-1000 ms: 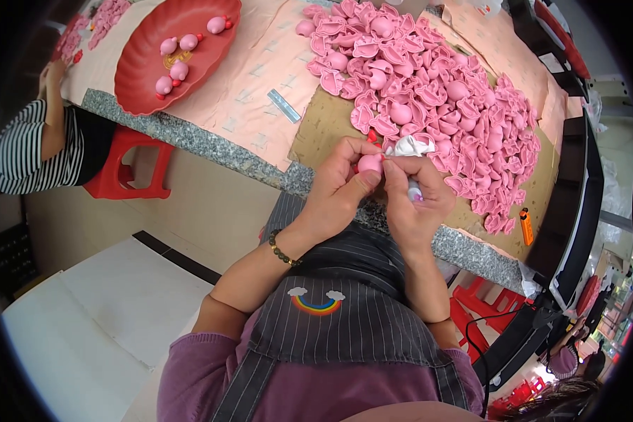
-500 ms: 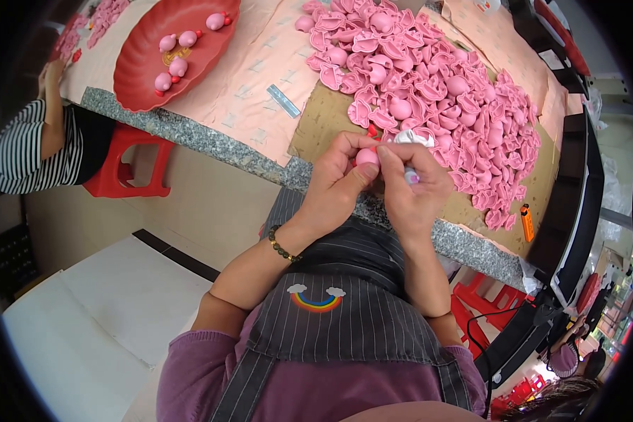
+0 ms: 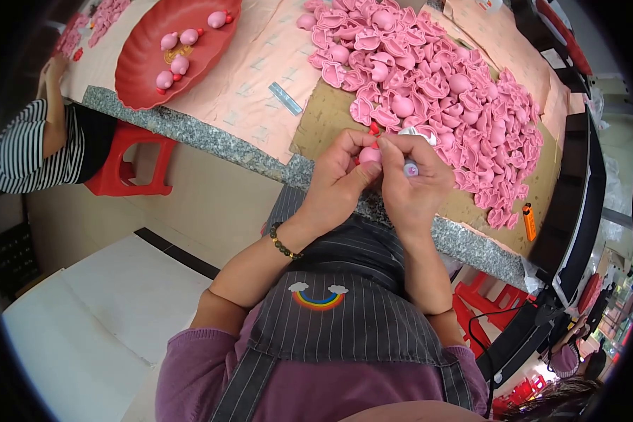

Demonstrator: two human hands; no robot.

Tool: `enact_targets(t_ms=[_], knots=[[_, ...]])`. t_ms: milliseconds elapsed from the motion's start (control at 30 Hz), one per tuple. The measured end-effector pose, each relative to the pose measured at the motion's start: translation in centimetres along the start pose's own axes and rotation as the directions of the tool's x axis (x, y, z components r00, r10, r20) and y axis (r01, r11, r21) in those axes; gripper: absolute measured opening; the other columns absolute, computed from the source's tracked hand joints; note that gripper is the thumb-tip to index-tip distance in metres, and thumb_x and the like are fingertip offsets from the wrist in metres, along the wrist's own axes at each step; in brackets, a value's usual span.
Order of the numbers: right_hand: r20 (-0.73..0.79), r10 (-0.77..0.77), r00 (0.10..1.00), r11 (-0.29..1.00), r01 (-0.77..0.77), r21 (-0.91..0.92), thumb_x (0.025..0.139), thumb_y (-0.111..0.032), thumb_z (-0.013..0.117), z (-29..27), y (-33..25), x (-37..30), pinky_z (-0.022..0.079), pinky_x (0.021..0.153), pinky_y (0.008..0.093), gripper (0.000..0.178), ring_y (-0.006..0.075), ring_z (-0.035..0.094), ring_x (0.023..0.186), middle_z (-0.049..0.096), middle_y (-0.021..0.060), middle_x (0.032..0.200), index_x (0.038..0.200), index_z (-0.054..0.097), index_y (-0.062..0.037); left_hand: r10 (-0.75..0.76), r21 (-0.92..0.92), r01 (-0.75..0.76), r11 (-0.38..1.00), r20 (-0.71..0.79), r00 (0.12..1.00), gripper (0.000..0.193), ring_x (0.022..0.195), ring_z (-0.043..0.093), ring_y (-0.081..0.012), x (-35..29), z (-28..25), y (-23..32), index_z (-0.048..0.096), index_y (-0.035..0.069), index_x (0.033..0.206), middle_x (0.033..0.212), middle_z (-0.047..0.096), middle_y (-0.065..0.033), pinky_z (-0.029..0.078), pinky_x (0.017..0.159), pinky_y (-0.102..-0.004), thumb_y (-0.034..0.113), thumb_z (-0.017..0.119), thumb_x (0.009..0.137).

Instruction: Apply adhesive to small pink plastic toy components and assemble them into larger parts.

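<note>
My left hand [image 3: 337,181] pinches a small round pink toy piece [image 3: 370,155] with a red tip, held just over the table's front edge. My right hand [image 3: 413,181] presses against the same piece from the right and also grips a small tube with a pale cap [image 3: 411,168]. Right behind both hands lies a big heap of pink moulded parts [image 3: 436,84] on a brown cardboard sheet [image 3: 323,119]. A beaded bracelet sits on my left wrist.
A red oval tray [image 3: 148,70] with a few finished pink figures stands at the far left on pink paper. A small blue-grey strip [image 3: 285,98] lies between tray and heap. An orange lighter [image 3: 529,221] rests at the right. A person in a striped shirt [image 3: 21,151] sits left beside a red stool [image 3: 130,165].
Both hands stay joined on the pink piece; they shifted slightly and the fingers reworked their grip. The white scrap behind them is now mostly hidden.
</note>
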State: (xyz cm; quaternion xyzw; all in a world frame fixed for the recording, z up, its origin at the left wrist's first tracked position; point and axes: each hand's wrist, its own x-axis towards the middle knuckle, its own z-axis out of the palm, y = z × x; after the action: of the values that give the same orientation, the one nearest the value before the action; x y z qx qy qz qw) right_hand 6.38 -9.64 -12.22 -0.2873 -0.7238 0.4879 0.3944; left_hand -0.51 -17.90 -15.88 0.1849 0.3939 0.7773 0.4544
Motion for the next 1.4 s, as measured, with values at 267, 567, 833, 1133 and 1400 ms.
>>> enact_targets(t_ms=[267, 567, 833, 1133, 1400], knots=[[-0.004, 0.007, 1.000, 0.999, -0.008, -0.038, 0.080, 0.000, 0.063, -0.1, -0.6, -0.1, 0.040, 0.054, 0.0175, 0.004, 0.0032, 0.049, 0.060, 0.060, 0.0001, 0.067, 0.080, 0.065, 0.0031, -0.041, 0.018, 0.041, 0.999, -0.017, 0.999, 0.020, 0.077, 0.051, -0.0050, -0.1, 0.0, 0.2, 0.048, 0.000, 0.106, 0.092, 0.055, -0.0031, 0.044, 0.066, -0.0191, 0.002, 0.054, 0.087], [-0.023, -0.004, 1.000, 0.999, 0.003, -0.044, 0.080, 0.001, 0.062, 0.0, 0.0, -0.3, 0.040, 0.054, 0.0170, 0.003, 0.0029, 0.049, 0.060, 0.060, 0.0007, 0.067, 0.081, 0.065, 0.0029, -0.096, -0.062, 0.094, 0.994, -0.022, 0.995, 0.019, 0.075, 0.052, -0.0054, 0.0, 0.2, 0.6, 0.050, 0.000, 0.105, 0.089, 0.055, -0.0028, 0.044, 0.064, -0.0190, 0.004, 0.054, 0.088], [-0.030, -0.040, 0.999, 0.998, 0.039, -0.041, 0.081, 0.000, 0.062, 0.0, 0.4, -0.3, 0.040, 0.054, 0.0175, 0.003, 0.0032, 0.050, 0.060, 0.061, 0.0014, 0.069, 0.081, 0.065, 0.0026, -0.119, -0.061, 0.117, 0.991, -0.021, 0.993, 0.019, 0.074, 0.052, -0.0053, 0.3, 0.0, 0.7, 0.050, 0.000, 0.105, 0.090, 0.055, -0.0029, 0.044, 0.063, -0.0189, 0.007, 0.056, 0.088], [-0.009, -0.104, 0.995, 0.985, 0.102, -0.139, 0.081, -0.001, 0.062, 0.0, 0.8, -0.1, 0.041, 0.056, 0.0176, 0.003, 0.0036, 0.051, 0.061, 0.060, 0.0006, 0.069, 0.082, 0.064, 0.0022, -0.131, -0.099, 0.131, 0.986, 0.006, 0.991, 0.018, 0.070, 0.049, -0.0046, 0.4, -0.1, 0.8, 0.051, 0.002, 0.106, 0.087, 0.055, -0.0018, 0.041, 0.059, -0.0192, 0.009, 0.055, 0.089], [-0.136, 0.098, 0.986, 0.986, -0.078, 0.146, 0.082, 0.001, 0.061, -0.5, 0.7, 0.3, 0.043, 0.061, 0.0193, 0.007, 0.0061, 0.055, 0.067, 0.062, 0.0027, 0.073, 0.088, 0.063, 0.0025, -0.081, -0.120, 0.090, 0.989, 0.073, 0.994, 0.016, 0.075, 0.048, -0.0058, 0.4, -0.1, 1.1, 0.051, 0.002, 0.104, 0.090, 0.055, -0.0026, 0.039, 0.062, -0.0203, 0.006, 0.052, 0.089]])
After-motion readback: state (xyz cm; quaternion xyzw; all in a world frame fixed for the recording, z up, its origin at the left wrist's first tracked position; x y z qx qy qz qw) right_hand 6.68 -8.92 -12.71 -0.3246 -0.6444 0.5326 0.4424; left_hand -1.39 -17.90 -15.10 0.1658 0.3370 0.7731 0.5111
